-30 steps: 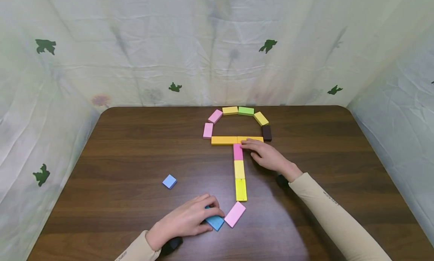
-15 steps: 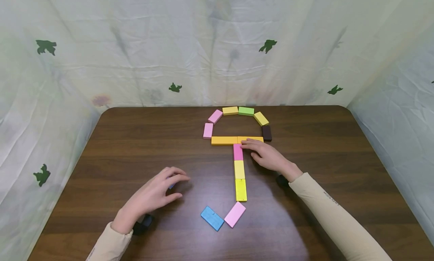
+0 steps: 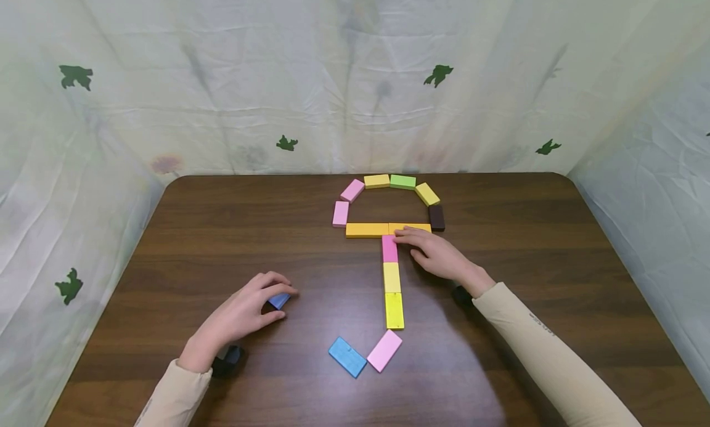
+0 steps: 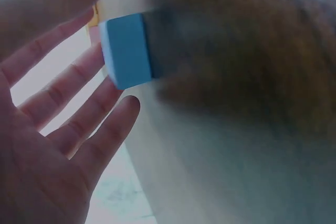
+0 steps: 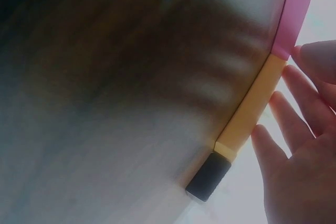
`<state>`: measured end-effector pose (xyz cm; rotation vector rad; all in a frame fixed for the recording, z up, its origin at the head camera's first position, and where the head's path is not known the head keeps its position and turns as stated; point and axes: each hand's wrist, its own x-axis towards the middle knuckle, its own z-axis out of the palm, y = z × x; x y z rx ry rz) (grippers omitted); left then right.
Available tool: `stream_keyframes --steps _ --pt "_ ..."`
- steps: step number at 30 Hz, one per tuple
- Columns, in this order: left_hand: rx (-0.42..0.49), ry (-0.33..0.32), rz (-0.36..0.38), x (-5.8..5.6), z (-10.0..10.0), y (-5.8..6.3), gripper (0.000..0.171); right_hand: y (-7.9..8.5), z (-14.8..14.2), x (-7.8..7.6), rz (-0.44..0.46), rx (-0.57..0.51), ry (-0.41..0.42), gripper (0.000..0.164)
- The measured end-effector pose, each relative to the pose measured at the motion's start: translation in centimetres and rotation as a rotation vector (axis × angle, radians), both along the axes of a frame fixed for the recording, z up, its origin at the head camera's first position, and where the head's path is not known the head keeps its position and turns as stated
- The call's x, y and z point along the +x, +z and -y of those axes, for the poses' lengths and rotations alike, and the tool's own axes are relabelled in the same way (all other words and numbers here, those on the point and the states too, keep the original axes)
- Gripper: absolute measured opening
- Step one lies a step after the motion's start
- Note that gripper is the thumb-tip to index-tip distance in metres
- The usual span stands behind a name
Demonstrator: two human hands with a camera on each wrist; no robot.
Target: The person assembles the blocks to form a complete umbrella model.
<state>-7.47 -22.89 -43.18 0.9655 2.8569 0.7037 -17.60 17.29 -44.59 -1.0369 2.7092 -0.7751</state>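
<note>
In the head view my left hand (image 3: 241, 316) reaches over a small blue block (image 3: 279, 300) on the left of the table. Its fingers pass over the far side of this block, and the thumb is near its front corner. The left wrist view has the same block (image 4: 128, 51) at the fingertips, with the thumb apart from it. My right hand (image 3: 440, 254) lies with extended fingertips at the right orange block (image 3: 417, 227) and the top of a pink block (image 3: 390, 249). In the right wrist view, the fingers line the edge of the orange block (image 5: 252, 106).
An arch of pink, yellow, green and black blocks (image 3: 436, 218) tops the orange bar (image 3: 366, 230). Below the stem's yellow block (image 3: 394, 311) lie a light pink block (image 3: 384, 351) and a larger blue block (image 3: 347, 357). A white cloth hangs behind the brown table (image 3: 222, 230).
My left hand has let go of the larger blue block, moved up and left, and come in around the small blue block. The right hand stays where it was.
</note>
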Motion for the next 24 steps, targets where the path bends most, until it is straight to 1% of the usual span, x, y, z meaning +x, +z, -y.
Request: stream_keyframes --steps 6,9,17,21,24 --pt "-0.021 0.004 -0.044 -0.1 0.0 -0.4 0.035 0.0 0.0 0.0 -0.001 -0.001 0.000 0.043" --pt "-0.017 -0.003 -0.055 -0.1 -0.2 -0.5 0.034 0.0 0.0 0.0 0.001 -0.001 0.002 0.043" --pt "0.065 -0.067 -0.056 0.1 -1.7 -0.4 0.033 -0.2 -0.1 -0.3 0.016 0.010 -0.006 0.043" --pt "0.113 -0.118 -0.021 0.4 -2.9 -0.2 0.032 -0.2 -0.1 -0.2 0.019 0.016 -0.008 0.043" --pt "0.131 -0.156 0.028 0.9 -3.8 -0.2 0.031 -0.1 -0.1 -0.2 0.020 0.015 -0.009 0.043"
